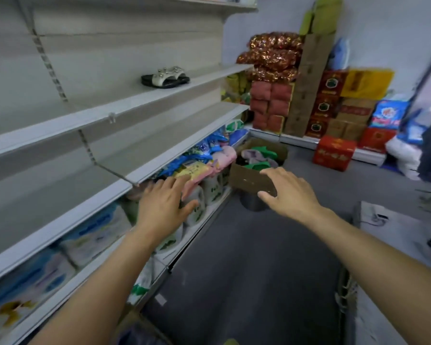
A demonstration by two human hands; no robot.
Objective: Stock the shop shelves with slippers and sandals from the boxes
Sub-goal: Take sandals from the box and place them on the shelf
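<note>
A pair of black sandals with white studded straps (165, 77) stands on the upper grey shelf (110, 105) at the left. Ahead on a dark stool sits an open cardboard box (253, 179) holding green and pale purple slippers (258, 155). My left hand (164, 202) reaches forward with fingers spread, empty, in front of the lower shelf's goods. My right hand (288, 192) is stretched out with straight fingers just short of the box's near wall, holding nothing.
The shelf below the sandals (159, 150) is bare. The lowest shelves hold bagged goods and white jugs (210, 188). Stacked red and brown cartons (334, 113) fill the far corner. A red box (334, 153) stands on the grey floor. A white object lies at right.
</note>
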